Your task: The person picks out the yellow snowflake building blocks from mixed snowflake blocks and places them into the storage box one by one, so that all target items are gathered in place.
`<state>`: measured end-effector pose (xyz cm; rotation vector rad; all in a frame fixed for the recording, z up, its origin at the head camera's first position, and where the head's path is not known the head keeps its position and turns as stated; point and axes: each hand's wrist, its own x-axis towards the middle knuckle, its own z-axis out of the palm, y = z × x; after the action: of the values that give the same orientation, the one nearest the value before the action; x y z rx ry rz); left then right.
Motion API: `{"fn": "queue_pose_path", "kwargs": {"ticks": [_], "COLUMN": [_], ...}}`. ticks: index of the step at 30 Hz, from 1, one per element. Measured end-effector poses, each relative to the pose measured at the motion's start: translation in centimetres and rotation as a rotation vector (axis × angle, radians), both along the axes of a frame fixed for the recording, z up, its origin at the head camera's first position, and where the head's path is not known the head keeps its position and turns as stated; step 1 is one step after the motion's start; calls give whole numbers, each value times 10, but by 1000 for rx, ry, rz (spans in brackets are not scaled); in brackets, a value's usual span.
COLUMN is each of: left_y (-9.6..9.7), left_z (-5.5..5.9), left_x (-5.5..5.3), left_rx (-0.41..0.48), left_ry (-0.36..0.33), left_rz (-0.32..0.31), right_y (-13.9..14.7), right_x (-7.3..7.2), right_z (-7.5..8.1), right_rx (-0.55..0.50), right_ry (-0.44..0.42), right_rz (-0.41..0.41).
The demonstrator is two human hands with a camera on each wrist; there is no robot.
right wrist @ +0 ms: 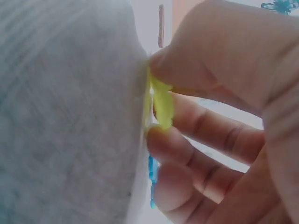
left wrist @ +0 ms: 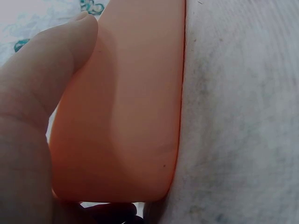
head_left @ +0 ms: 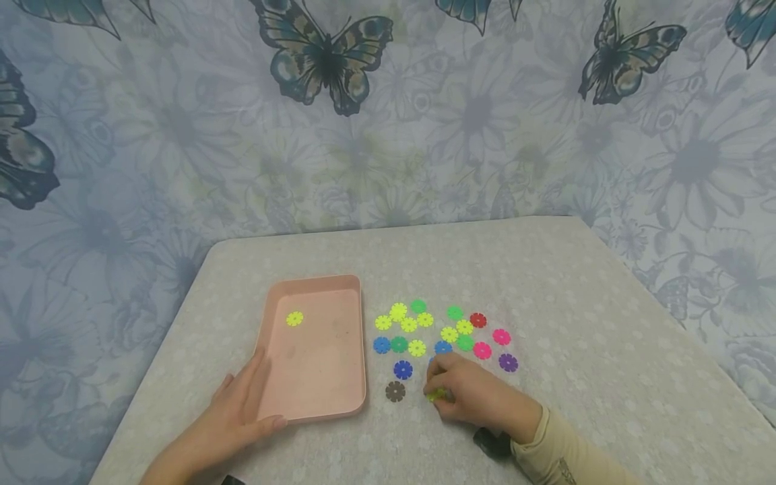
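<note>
My left hand (head_left: 241, 404) rests against the near left corner of a pink tray (head_left: 273, 377). Its fingers lie along the left side and its thumb along the near edge; up close, the thumb (left wrist: 51, 65) lies against the tray wall. One yellow notched disc (head_left: 294, 318) sits inside the tray, toward the back left. To the right of the tray, my right hand (head_left: 469, 391) pinches a yellow notched disc (right wrist: 163, 105) low at the tabletop, its thumb above the disc in the right wrist view. Another yellow edge shows beside it there, flat along the cloth.
Several notched discs lie loose right of the tray: yellow, green, a dark blue one (head_left: 403, 370), a grey one (head_left: 395, 391), a red one (head_left: 478, 320), pink ones and a purple one (head_left: 508, 362). A patterned cloth (head_left: 606, 323) covers the table, which meets a butterfly-print wall.
</note>
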<state>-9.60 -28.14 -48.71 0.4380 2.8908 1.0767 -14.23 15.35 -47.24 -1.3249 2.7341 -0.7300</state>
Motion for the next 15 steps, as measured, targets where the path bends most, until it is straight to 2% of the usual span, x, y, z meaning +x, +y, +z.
{"fn": "queue_pose_path", "kwargs": {"ticks": [5, 12, 15], "left_y": [0, -1, -1], "left_z": [-1, -3, -4], "left_x": [1, 1, 1], "left_rx": [6, 16, 12], "left_ry": [8, 8, 10], "left_rz": [-3, -1, -9], "right_y": [-1, -2, -3], "right_x": [1, 3, 4], "right_z": [2, 6, 8], "right_rx": [24, 74, 101], "right_ry": [67, -52, -67], "right_rz": [8, -64, -89]}}
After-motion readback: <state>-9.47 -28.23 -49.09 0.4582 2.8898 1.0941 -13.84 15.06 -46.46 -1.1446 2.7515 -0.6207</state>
